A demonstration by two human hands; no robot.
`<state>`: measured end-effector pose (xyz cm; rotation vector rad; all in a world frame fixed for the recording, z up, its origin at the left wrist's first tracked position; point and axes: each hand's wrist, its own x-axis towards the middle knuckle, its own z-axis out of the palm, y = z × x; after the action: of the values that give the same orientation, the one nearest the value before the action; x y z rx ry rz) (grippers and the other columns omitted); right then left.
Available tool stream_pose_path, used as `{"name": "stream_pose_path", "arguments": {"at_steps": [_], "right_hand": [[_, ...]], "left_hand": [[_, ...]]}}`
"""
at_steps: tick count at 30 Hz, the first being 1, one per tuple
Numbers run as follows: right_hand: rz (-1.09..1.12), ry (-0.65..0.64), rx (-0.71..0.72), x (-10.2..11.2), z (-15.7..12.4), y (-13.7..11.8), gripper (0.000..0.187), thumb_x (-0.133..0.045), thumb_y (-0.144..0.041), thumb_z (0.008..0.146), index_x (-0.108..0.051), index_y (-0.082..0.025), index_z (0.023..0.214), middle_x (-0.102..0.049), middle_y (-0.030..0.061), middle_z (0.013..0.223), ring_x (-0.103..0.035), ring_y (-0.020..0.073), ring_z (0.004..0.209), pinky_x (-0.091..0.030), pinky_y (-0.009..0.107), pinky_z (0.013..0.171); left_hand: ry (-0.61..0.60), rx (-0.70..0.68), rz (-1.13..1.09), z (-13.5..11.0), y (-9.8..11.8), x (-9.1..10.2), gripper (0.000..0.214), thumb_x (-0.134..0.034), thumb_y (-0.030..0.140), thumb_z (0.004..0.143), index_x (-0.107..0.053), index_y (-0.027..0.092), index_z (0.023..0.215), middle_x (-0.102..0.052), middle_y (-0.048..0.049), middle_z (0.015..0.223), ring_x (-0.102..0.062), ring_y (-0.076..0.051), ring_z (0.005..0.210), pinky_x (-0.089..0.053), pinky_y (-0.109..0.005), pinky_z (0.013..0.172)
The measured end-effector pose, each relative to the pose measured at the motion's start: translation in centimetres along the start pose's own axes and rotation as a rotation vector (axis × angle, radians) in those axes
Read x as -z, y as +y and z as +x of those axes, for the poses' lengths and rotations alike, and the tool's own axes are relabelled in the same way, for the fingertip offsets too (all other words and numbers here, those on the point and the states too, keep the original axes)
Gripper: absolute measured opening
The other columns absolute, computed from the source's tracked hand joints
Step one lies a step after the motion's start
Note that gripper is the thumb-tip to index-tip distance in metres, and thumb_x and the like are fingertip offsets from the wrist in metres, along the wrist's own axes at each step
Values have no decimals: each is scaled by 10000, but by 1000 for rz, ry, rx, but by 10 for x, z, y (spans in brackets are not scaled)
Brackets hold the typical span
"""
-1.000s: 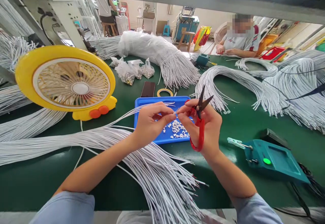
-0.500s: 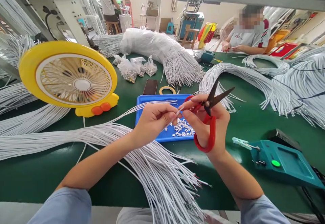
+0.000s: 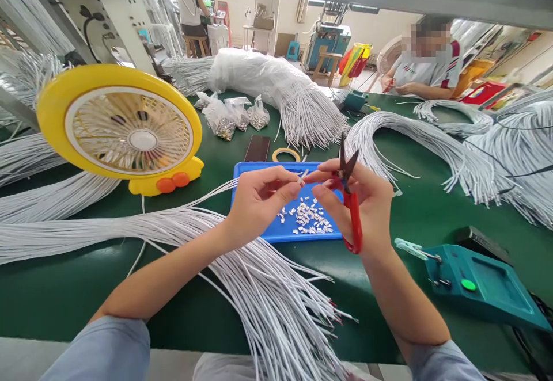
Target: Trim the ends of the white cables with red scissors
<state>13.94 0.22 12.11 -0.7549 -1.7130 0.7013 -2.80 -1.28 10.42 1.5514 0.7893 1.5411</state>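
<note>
Between thumb and forefinger, my left hand (image 3: pixel 263 199) pinches a white cable (image 3: pixel 303 177) close to its tip, over the blue tray (image 3: pixel 276 236). My right hand (image 3: pixel 367 205) holds red-handled scissors (image 3: pixel 353 220), their dark blades (image 3: pixel 347 165) pointing up and parted. The right thumb and forefinger are near the cable's end; whether they touch it I cannot tell. Small silvery-white pieces (image 3: pixel 310 217) lie scattered in the tray below. A thick bundle of white cables (image 3: pixel 259 289) runs beneath my left forearm, its cut ends fanned out towards me.
A yellow fan (image 3: pixel 118 76) stands at the left. Behind the tray are a dark phone (image 3: pixel 257 148), a roll of tape (image 3: pixel 286 155) and small plastic bags (image 3: pixel 224 122). A teal device (image 3: pixel 492 283) sits at the right. Across the table, a co-worker (image 3: pixel 427 70) sits handling something.
The scissors have turned in my right hand, blades now more upright and closer together. My right fingers have drawn slightly away from the cable tip held in my left.
</note>
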Motion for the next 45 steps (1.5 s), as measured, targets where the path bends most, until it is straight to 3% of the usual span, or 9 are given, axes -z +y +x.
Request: {"name": "stream_pose_path", "arguments": {"at_steps": [3, 6, 10, 31, 45], "right_hand": [[-203, -2, 112, 2, 0, 1, 248, -711, -162, 760, -650, -227, 992, -727, 20, 923, -647, 145, 777, -516, 296, 687], [-384, -44, 195, 2, -1, 2, 210, -688, -169, 769, -658, -224, 970, -704, 13, 850, -598, 153, 756, -510, 313, 687], [-499, -86, 266, 0, -1, 5, 222, -685, -180, 774, -668, -226, 991, -691, 9, 820, -580, 165, 754, -504, 316, 678], [-531, -131, 287, 1, -1, 8, 269, -683, -156, 764, -674, -207, 1028, -687, 23, 834, -569, 175, 807, -513, 315, 710], [-509, -186, 248, 0, -2, 8, 276, -673, -150, 760, -677, -203, 1030, -700, 14, 843, -570, 174, 798, -518, 318, 690]], "left_hand": [[55, -39, 10, 1, 1, 4, 124, -661, 261, 864, -722, 157, 833, -639, -6, 683, -488, -44, 540, -395, -148, 468], [65, -101, 73, 1, 1, 6, 98, -665, 230, 859, -732, 158, 856, -628, -13, 706, -503, -52, 575, -398, -155, 481], [58, -209, 134, 0, 1, 7, 106, -651, 191, 867, -749, 161, 895, -604, -20, 721, -490, -56, 598, -378, -161, 482], [18, -408, 233, 4, -5, 7, 152, -648, 63, 828, -739, 147, 916, -679, -46, 769, -582, -88, 674, -467, -178, 559], [7, -311, 237, 1, -4, 8, 96, -642, 107, 840, -730, 139, 860, -653, -34, 729, -545, -85, 619, -429, -184, 514]]}}
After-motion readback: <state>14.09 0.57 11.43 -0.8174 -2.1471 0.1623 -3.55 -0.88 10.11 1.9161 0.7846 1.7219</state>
